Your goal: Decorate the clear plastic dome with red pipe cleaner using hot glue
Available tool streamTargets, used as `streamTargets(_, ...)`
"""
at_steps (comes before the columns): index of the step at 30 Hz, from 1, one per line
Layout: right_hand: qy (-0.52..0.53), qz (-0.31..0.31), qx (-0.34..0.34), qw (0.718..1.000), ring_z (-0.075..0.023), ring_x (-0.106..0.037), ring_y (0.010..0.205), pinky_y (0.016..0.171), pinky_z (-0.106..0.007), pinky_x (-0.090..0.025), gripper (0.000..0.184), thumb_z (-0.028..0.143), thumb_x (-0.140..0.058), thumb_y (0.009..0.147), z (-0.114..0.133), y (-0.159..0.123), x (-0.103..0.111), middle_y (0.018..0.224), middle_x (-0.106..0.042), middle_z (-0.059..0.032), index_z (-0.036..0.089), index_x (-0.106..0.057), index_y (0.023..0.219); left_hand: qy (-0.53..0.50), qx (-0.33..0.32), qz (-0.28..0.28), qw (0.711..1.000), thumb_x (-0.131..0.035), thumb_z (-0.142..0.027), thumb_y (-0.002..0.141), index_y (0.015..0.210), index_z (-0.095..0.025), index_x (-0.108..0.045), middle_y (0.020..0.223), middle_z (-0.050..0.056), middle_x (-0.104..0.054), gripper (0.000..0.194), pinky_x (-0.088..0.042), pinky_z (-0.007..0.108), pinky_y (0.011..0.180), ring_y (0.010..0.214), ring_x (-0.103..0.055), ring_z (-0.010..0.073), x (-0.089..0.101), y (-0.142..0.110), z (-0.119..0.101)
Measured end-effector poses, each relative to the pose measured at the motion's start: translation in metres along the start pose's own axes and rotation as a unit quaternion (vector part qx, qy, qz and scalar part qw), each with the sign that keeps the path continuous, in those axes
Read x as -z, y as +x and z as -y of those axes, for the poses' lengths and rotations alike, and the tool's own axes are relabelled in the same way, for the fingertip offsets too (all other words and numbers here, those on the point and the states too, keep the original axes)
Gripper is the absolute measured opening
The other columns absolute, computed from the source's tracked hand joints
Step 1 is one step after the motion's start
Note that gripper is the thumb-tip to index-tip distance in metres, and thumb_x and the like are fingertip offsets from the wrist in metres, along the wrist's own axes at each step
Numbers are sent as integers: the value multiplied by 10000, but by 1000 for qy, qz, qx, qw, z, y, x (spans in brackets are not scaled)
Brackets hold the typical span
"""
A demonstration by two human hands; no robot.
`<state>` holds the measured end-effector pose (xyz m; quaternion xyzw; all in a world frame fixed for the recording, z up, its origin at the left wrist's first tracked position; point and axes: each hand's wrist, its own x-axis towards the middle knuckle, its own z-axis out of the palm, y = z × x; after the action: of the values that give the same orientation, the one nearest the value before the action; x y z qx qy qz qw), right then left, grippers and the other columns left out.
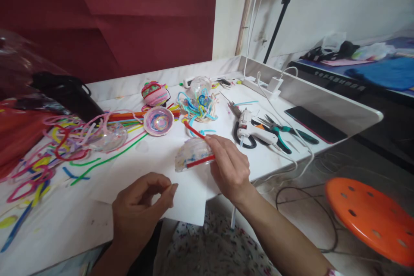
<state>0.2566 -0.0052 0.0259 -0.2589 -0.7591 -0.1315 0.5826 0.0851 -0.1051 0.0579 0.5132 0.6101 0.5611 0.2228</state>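
My right hand [229, 166] grips a clear plastic half-dome [190, 152] tilted above the table, with blue and orange marks showing through it. A red pipe cleaner [200, 161] runs along the dome's near rim, and its other end [194, 130] sticks up past my fingers. To the left, apart from the dome, my left hand [142, 200] has thumb and forefinger pressed together; whether something tiny is between them cannot be made out. Under both hands lies a white paper sheet [189, 200]. Just beyond the dome sits a small bowl [158, 121] coiled in pink, purple and blue.
Loose pipe cleaners [35, 172] are heaped at left beside another clear dome [111, 136]. A pink wrapped ball [155, 94] and a blue-stranded piece [202, 101] stand behind. At right lie a glue gun [250, 127], pliers [281, 128], cables and a phone [313, 124]. An orange stool [371, 220] stands nearby.
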Motion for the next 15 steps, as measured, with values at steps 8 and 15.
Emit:
streamTargets(8,3,-6,-10,1000,-255,-728,1038,867,-391,-630,335,7,-461,965,1,-2,0,1031,-750,-195,87,-592,1263,33,-34,-10,999,-665,-177,701,601,-222,-598,588,-55,-618,129,-478,153,500,533,-583,85,-3,-4,-1)
streamTargets(15,10,-11,-4,1000,-267,-725,1033,858,-404,-634,316,-16,-466,954,4,2,0,1016,-746,-219,55,-590,1235,44,-19,-8,999,-624,-181,701,571,-226,-518,578,-56,-580,173,-409,173,460,531,-560,87,-6,-9,-2)
